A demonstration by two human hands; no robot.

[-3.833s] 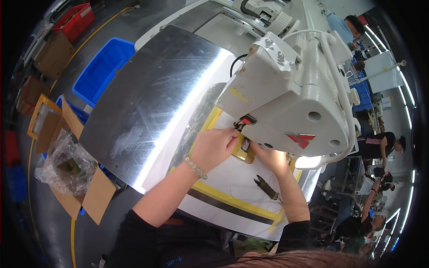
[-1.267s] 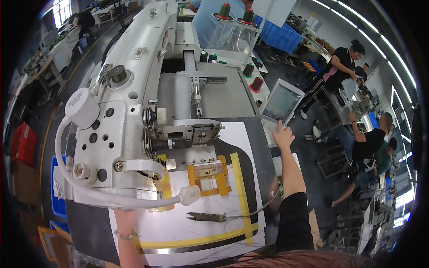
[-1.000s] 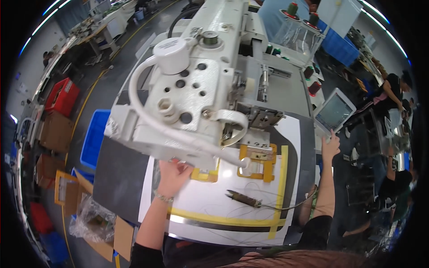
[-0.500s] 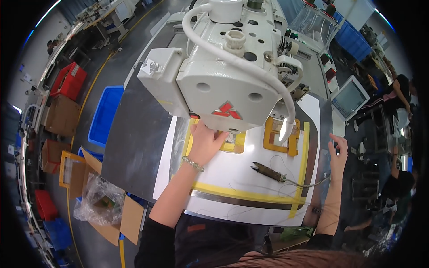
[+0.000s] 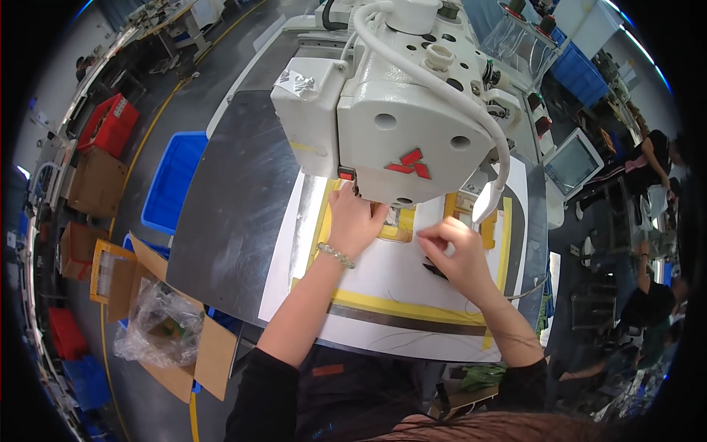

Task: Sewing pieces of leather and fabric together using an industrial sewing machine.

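Note:
My left hand (image 5: 355,219) reaches under the head of a white sewing machine (image 5: 412,140), over a yellow frame (image 5: 395,234) on the white work sheet (image 5: 375,276). Its thumb stands apart from its fingers, whose tips are partly hidden by the machine. To the right, my right hand (image 5: 458,254) hovers above the sheet, fingers curled and pressed together. What they pinch, if anything, cannot be made out. Dark thread snips (image 5: 434,272) lie mostly hidden beneath this hand. A second yellow frame (image 5: 487,234) sits behind it, partly covered by the hand and a white machine part.
Yellow tape (image 5: 398,307) borders the sheet, with loose threads near its front. A screen (image 5: 574,163) stands to the right. On the left are a blue bin (image 5: 171,184) and an open cardboard box (image 5: 213,357) holding clear plastic. Other people are at the far right.
My right hand has come left from the table's right edge to above the sheet, its fingers now drawn together over the snips. My left hand remains by the frame; the view has shifted slightly.

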